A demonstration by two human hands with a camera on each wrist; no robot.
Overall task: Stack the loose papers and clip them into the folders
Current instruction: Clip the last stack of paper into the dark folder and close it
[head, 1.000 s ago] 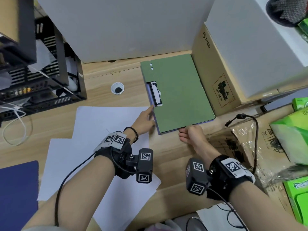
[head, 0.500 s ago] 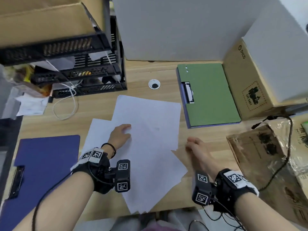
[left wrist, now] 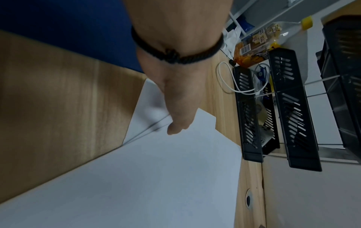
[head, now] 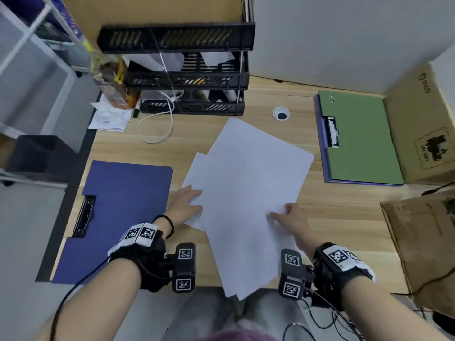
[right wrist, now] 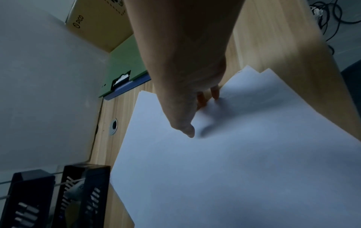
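Several loose white papers (head: 248, 193) lie fanned and overlapping in the middle of the wooden desk (head: 344, 217). My left hand (head: 188, 201) lies flat on the lower sheets at the pile's left edge. Its fingertips reach the edge of the top sheet, and the thumb (left wrist: 175, 128) shows there in the left wrist view. My right hand (head: 289, 215) presses its thumb (right wrist: 187, 131) and fingertips on the right side of the papers (right wrist: 234, 154). A closed blue folder (head: 123, 212) lies to the left. A green folder (head: 362, 136) lies at the back right on top of another folder.
A black stacked tray rack (head: 192, 77) with a white cable (head: 155, 129) stands at the back left. A cardboard box (head: 423, 134) flanks the green folder. Brown packaging (head: 423, 242) lies at the right. A cable hole (head: 281, 113) is set in the desk.
Both hands left the green folder and came back to the papers. The right hand moved from the bare desk onto the pile's right side. The sheets have turned and drawn closer together.
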